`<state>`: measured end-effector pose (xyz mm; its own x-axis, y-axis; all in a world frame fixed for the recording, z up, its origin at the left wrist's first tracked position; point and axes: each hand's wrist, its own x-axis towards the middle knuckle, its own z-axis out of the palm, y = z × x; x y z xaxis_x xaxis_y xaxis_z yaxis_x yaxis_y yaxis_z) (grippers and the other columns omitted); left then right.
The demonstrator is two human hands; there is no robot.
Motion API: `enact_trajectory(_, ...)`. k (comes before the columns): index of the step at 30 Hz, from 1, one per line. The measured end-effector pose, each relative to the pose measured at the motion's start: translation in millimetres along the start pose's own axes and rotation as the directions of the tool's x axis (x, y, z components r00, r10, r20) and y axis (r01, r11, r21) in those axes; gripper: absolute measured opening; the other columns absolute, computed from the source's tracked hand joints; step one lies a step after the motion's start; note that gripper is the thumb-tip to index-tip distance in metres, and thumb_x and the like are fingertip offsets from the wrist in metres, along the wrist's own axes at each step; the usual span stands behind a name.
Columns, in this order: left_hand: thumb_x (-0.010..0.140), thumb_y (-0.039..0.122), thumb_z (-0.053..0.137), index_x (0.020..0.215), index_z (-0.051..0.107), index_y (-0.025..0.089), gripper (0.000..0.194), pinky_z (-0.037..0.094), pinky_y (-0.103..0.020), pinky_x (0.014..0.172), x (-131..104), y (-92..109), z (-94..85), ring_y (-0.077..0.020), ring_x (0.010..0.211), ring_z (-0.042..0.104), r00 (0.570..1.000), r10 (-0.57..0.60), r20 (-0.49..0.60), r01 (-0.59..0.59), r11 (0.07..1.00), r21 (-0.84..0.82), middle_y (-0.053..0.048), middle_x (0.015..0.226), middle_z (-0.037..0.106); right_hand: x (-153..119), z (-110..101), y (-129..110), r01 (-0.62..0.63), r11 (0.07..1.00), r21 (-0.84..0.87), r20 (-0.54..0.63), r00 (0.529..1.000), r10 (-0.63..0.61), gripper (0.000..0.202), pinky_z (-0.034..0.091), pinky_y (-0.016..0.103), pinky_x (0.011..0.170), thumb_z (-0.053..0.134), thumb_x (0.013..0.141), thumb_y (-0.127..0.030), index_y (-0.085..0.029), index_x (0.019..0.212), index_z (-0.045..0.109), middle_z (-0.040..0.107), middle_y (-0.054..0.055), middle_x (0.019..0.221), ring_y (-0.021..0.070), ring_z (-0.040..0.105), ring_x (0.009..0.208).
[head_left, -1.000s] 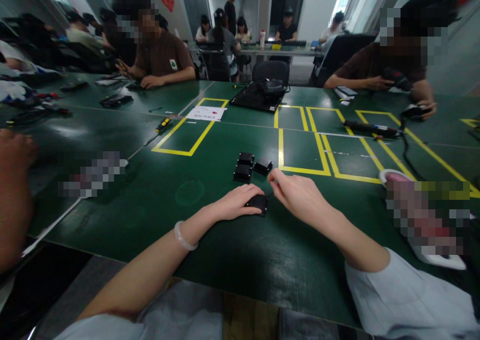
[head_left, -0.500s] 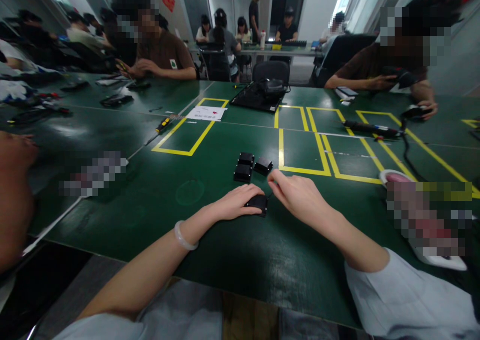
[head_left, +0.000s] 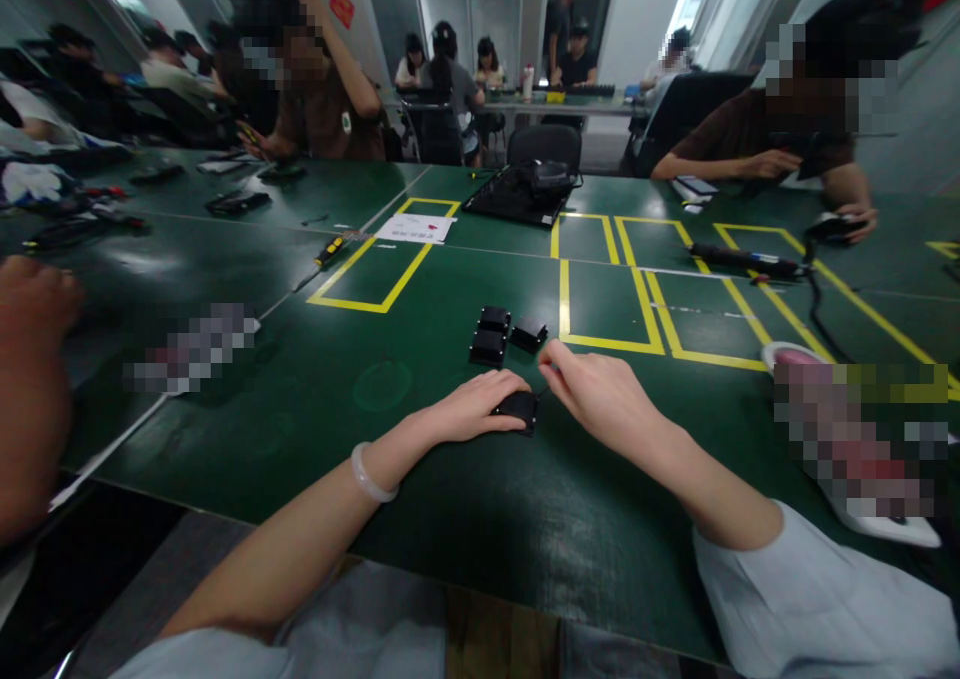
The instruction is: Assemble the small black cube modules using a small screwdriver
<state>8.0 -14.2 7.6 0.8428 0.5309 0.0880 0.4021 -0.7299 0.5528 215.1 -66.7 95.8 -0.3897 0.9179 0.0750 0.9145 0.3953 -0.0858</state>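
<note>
The left fingers point(head_left: 513, 384) are gripping a black block point(head_left: 519, 412), while the right fingers point(head_left: 551, 357) are pinching a thin dark tool point(head_left: 543, 393) beside it.

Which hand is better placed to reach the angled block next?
Right, probably: the right hand is beside the angled block. It seems to pinch something thin, but the left hand holds the front block on the table.

2 black chairs point(head_left: 544, 146) point(head_left: 694, 109), yellow-black screwdriver point(head_left: 328, 251), paper sheet point(head_left: 417, 228).
</note>
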Motion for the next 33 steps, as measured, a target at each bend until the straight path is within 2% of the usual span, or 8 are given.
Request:
enact_trajectory(5, 0.093, 0.048, 0.056, 0.124, 0.051, 0.021, 0.041, 0.042, -0.038, 0.099, -0.2, -1.3, 0.8, -0.0260, 0.112, 0.054, 1.000, 0.000, -0.010, 0.000, 1.000, -0.003, -0.010, 0.122, 0.057, -1.9, 0.5, 1.4, 0.031, 0.997, 0.070, -0.043, 0.999, -0.028, 0.020, 0.027, 0.027, 0.055, 0.034, 0.099, -0.026, -0.018, 0.106, 0.051, 0.071, 0.004, 0.087, 0.0173, 0.065, 0.070)
enact_trajectory(11, 0.093, 0.048, 0.057, 0.128, 0.049, 0.021, 0.045, 0.043, -0.037, 0.097, 0.0, -1.5, 1.0, -0.0257, 0.110, 0.055, 1.000, 0.001, -0.005, 0.000, 1.000, 0.009, -0.010, 0.120, 0.057, -0.9, 3.5, 2.5, 0.010, 1.000, -0.003, -0.033, 0.999, -0.010, 0.028, 0.025, 0.027, 0.054, 0.032, 0.101, -0.037, -0.018, 0.101, 0.053, 0.070, 0.004, 0.078, 0.0192, 0.064, 0.067)
enact_trajectory(16, 0.093, 0.049, 0.056, 0.124, 0.052, 0.021, 0.042, 0.043, -0.037, 0.097, -0.2, 0.5, -0.6, -0.0256, 0.110, 0.055, 1.000, 0.000, -0.011, 0.000, 1.000, -0.002, -0.009, 0.120, 0.058, -0.7, 3.9, 1.9, -0.005, 0.999, 0.048, -0.033, 0.999, 0.006, 0.020, 0.026, 0.027, 0.054, 0.034, 0.100, -0.027, -0.018, 0.109, 0.050, 0.071, 0.004, 0.085, 0.0179, 0.065, 0.069)
enact_trajectory(21, 0.093, 0.049, 0.056, 0.123, 0.053, 0.021, 0.041, 0.043, -0.037, 0.097, 0.1, 0.0, 0.0, -0.0254, 0.110, 0.055, 1.000, 0.000, -0.013, -0.001, 1.000, -0.015, -0.009, 0.120, 0.058, -2.9, 2.0, 1.8, 0.014, 0.998, 0.053, -0.035, 0.999, -0.012, 0.018, 0.025, 0.027, 0.054, 0.035, 0.098, -0.026, -0.018, 0.104, 0.050, 0.070, 0.004, 0.085, 0.0176, 0.064, 0.068)
enact_trajectory(27, 0.093, 0.049, 0.056, 0.129, 0.050, 0.022, 0.045, 0.043, -0.038, 0.098, 0.1, 0.2, -0.1, -0.0260, 0.111, 0.055, 1.000, -0.010, -0.005, 0.010, 1.000, -0.007, -0.010, 0.121, 0.058, -1.7, 3.9, 2.3, 0.004, 1.000, -0.007, -0.056, 0.998, -0.004, 0.031, 0.021, 0.027, 0.053, 0.029, 0.102, -0.038, -0.018, 0.100, 0.052, 0.071, 0.005, 0.080, 0.0181, 0.063, 0.066)
enact_trajectory(33, 0.092, 0.049, 0.057, 0.124, 0.052, 0.021, 0.042, 0.043, -0.037, 0.098, 0.2, 0.8, -1.5, -0.0258, 0.111, 0.055, 1.000, -0.013, -0.007, 0.013, 1.000, -0.012, -0.010, 0.121, 0.058, 0.4, 9.4, 3.2, -0.043, 0.998, -0.038, -0.065, 0.997, 0.041, 0.029, 0.019, 0.026, 0.050, 0.030, 0.101, -0.034, -0.017, 0.106, 0.052, 0.070, 0.005, 0.076, 0.0185, 0.063, 0.062)
